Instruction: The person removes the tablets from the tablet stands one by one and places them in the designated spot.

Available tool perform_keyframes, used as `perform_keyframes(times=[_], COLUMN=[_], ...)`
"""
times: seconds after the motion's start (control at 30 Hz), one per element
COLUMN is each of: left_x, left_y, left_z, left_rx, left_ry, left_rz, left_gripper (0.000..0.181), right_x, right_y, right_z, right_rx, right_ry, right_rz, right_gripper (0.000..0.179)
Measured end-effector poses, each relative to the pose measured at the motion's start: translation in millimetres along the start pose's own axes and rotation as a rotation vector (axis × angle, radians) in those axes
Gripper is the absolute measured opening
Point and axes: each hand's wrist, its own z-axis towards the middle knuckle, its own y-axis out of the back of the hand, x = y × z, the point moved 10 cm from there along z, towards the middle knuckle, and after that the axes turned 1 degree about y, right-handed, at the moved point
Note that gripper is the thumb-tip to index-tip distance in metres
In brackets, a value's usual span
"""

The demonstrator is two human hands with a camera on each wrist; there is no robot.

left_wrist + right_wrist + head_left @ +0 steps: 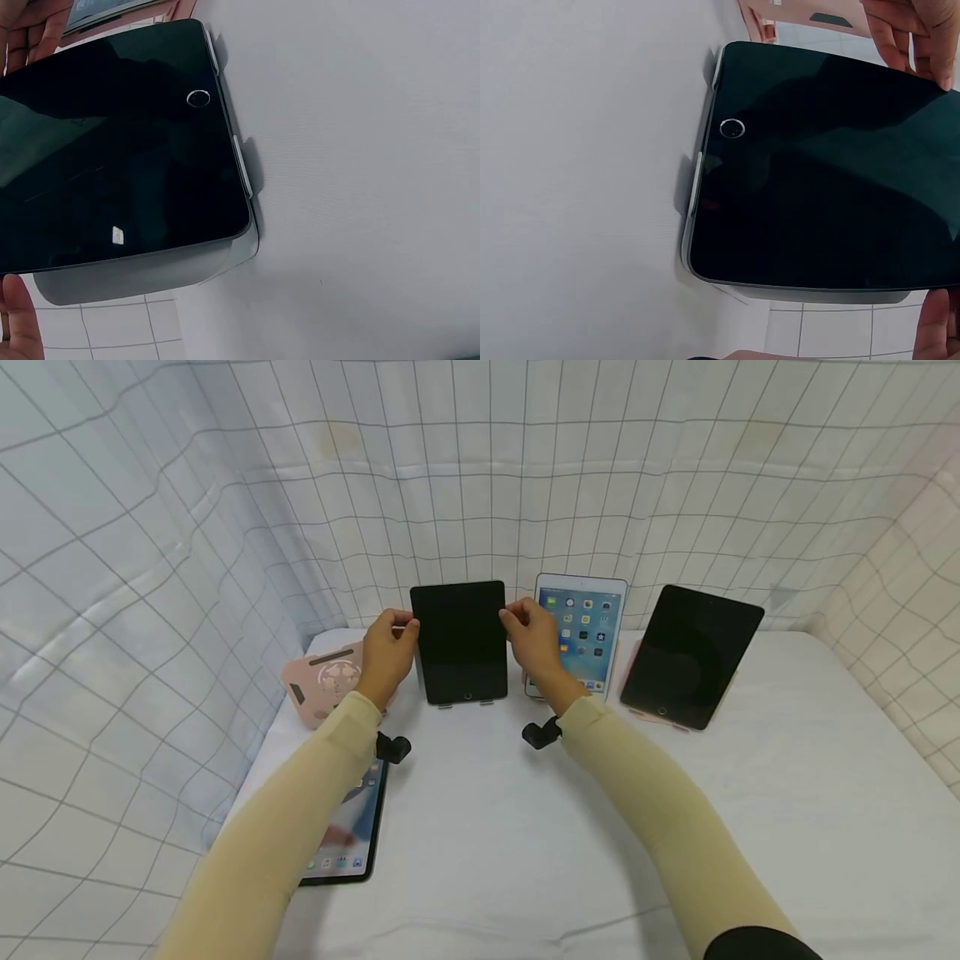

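Backing the white desk (480, 827): gridded cloth (480, 485), close behind the tablets, walling both sides too. Desk surface runs from the black tablet's (461, 652) lower edge down between the cream sleeves (660, 785), and right past the second black tablet (690, 656). Large tablet (363, 831) flat at left, partly under the left sleeve. Black tablet leans on a grey stand (127, 277) at back centre, directly between both grips. White tablet (592, 610) just right of it, tight gap, partly hidden by right grip. Pink stand (326, 685) left, partly behind left grip. Left grip (390, 647) pinches black tablet's left edge, upper half; right grip (536, 633) pinches its right edge, similar height. Fingers barely parted, tablet's thickness. Two stand lips (243, 166) at lower edge; round button (198, 98) just above.
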Motion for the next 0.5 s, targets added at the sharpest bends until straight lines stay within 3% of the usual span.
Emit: perform_keyframes(times=[0.23, 0.5], left_x=[-2.8, -1.9], left_y=[3.0, 2.6], left_z=[-4.5, -9.7], left_rx=[-0.008, -0.022], left_ry=[-0.042, -0.037], left_rz=[-0.004, -0.077], left_gripper=[0.027, 0.027], right_x=[1.4, 0.3], right_y=[0.9, 2.0], right_z=[-4.8, -8.5], right_rx=[-0.020, -0.023], right_ry=[0.040, 0.041], right_rz=[0.000, 0.036], right_gripper=[0.018, 0.018])
